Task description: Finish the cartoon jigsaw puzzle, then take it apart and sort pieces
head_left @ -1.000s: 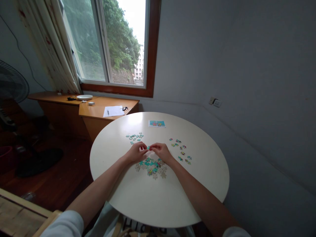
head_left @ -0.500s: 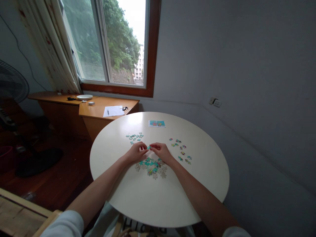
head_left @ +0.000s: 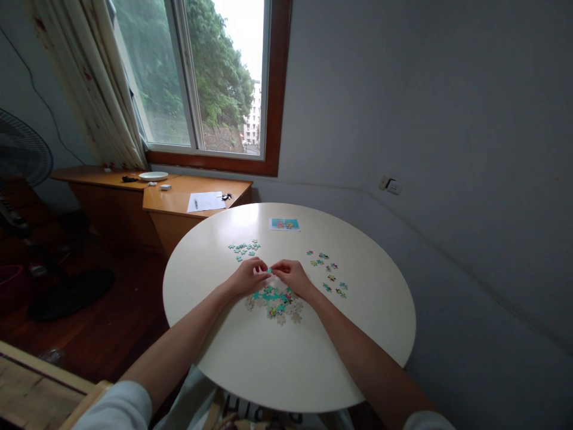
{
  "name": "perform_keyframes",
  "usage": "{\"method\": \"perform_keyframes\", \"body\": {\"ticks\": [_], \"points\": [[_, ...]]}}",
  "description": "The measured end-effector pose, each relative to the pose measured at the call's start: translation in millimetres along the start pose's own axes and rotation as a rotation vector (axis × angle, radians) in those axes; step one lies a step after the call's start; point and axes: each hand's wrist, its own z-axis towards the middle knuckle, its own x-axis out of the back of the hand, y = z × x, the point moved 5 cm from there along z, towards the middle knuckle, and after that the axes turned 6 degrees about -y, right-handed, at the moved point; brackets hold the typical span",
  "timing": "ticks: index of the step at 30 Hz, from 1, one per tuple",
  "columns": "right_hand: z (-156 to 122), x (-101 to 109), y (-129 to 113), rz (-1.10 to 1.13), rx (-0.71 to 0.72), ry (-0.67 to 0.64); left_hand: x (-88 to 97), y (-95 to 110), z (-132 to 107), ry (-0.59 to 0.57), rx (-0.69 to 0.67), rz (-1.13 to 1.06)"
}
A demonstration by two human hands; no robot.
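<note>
Between the fingertips of both hands is a small teal puzzle piece [head_left: 270,270], partly covered by the fingers. My left hand [head_left: 246,276] pinches its left side, and my right hand [head_left: 291,275] pinches its right side. Just below the hands lies a heap of puzzle pieces [head_left: 277,301], some teal or multicoloured face up, others showing pale backs. Beyond my left hand is a loose group of mostly teal pieces [head_left: 244,248]. Spread out to the right of my right hand are several multicoloured pieces [head_left: 330,277].
The round white table [head_left: 286,370] carries a printed picture card [head_left: 285,224] near its far edge. Behind it at left, a wooden desk [head_left: 179,186] holds a white plate [head_left: 153,176], a sheet of paper [head_left: 206,202] and keys [head_left: 227,196]. A standing fan [head_left: 22,149] is far left.
The teal piece has shifted or turned slightly between the fingertips and shows less of itself. Both hands stay in nearly the same spot; the piles have not moved.
</note>
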Motion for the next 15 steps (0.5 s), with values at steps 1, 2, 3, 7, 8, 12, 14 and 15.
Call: {"method": "perform_keyframes", "body": {"ticks": [1, 2, 3, 7, 8, 12, 14, 15], "points": [[-0.2, 0.0, -0.3, -0.001, 0.001, -0.001, 0.1, 0.2, -0.1, 0.000, 0.001, 0.001], [-0.4, 0.1, -0.7, -0.003, 0.002, -0.002, 0.3, 0.8, -0.2, 0.000, 0.002, 0.001], [-0.6, 0.2, -1.0, -0.004, 0.004, -0.004, 0.5, 1.7, -0.3, 0.000, 0.003, 0.001], [-0.4, 0.1, 0.2, -0.007, 0.010, -0.008, 2.0, 6.2, -1.2, 0.011, -0.003, 0.004], [-0.1, 0.0, 1.1, -0.007, 0.012, -0.008, 2.1, 7.1, -1.3, 0.011, -0.008, 0.004], [1.0, -0.8, 3.7, -0.011, 0.024, -0.007, 1.2, 7.2, -1.4, -0.006, -0.022, -0.005], [1.0, -1.0, 3.5, -0.016, 0.028, -0.007, 0.2, 5.4, -1.1, -0.017, -0.022, -0.014], [0.8, -1.0, 3.0, -0.019, 0.028, -0.006, -0.2, 4.2, -0.9, -0.020, -0.022, -0.015]]}}
